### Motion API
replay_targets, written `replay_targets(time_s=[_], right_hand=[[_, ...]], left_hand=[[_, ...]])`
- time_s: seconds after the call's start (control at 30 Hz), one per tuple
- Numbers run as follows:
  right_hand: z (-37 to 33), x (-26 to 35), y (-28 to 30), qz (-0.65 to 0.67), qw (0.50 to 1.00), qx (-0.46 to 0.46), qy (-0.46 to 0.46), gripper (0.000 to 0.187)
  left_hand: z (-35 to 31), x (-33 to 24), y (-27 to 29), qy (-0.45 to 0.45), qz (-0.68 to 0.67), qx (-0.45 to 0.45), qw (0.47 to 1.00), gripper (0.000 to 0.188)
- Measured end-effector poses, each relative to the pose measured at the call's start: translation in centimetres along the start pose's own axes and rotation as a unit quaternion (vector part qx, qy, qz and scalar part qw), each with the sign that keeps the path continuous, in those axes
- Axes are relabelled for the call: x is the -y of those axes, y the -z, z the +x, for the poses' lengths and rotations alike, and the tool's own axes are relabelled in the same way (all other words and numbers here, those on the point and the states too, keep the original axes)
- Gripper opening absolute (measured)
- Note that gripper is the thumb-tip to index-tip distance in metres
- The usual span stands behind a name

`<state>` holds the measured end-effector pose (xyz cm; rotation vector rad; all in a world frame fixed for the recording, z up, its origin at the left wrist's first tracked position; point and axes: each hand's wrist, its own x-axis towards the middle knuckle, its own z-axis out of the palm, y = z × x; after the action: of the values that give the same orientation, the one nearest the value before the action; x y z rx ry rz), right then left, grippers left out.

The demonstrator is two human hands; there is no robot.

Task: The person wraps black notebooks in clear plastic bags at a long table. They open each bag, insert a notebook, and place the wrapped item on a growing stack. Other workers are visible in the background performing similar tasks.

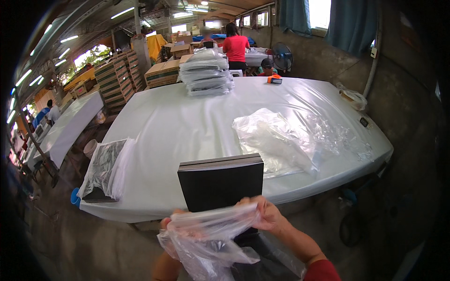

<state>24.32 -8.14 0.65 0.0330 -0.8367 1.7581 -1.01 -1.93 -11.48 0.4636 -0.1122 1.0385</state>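
On the worktop point(178, 126), a bagged dark pack point(105, 171) lies at the left edge, a bagged stack point(206, 72) far back, loose clear bags point(276, 140) to the right. A black stack point(220, 182) stands at the near edge. Left hand point(171, 225) and right hand point(265, 213) each grip a clear bag point(211, 239) below it.

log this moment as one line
left hand: grips clear bag | right hand: grips bag | black book stack: upright at table edge, behind bag | loose bags: on table
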Motion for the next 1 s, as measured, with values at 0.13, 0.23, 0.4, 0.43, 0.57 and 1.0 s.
replay_targets(time_s=[0.13,0.23,0.4,0.43,0.57,1.0], right_hand=[[-1.2,-2.1,1.5,-0.131,0.975,-0.005,-0.179,0.034],[-1.9,-3.5,4.2,-0.333,0.899,0.206,-0.195,0.052],[-4.4,1.0,8.3,-0.142,0.931,0.102,-0.322,0.056],[-3.0,-0.1,6.7,-0.230,0.879,0.196,-0.369,0.053],[-0.6,-0.6,4.4,-0.258,0.781,0.403,-0.400,0.030],[-2.5,7.0,4.9,-0.427,0.877,-0.216,-0.040,0.035]], left_hand=[[0.0,0.1,1.4,-0.074,-0.079,-0.083,0.991,0.034],[1.0,-2.1,-2.6,-0.090,-0.121,-0.012,0.988,0.036],[2.1,-2.7,-3.5,-0.059,-0.164,0.029,0.984,0.042],[2.0,-2.6,-3.6,-0.059,-0.165,0.030,0.984,0.043],[1.3,-1.6,-3.2,-0.033,-0.178,0.033,0.983,0.049],[4.4,-4.9,-5.7,0.054,0.709,-0.067,0.700,0.058]])
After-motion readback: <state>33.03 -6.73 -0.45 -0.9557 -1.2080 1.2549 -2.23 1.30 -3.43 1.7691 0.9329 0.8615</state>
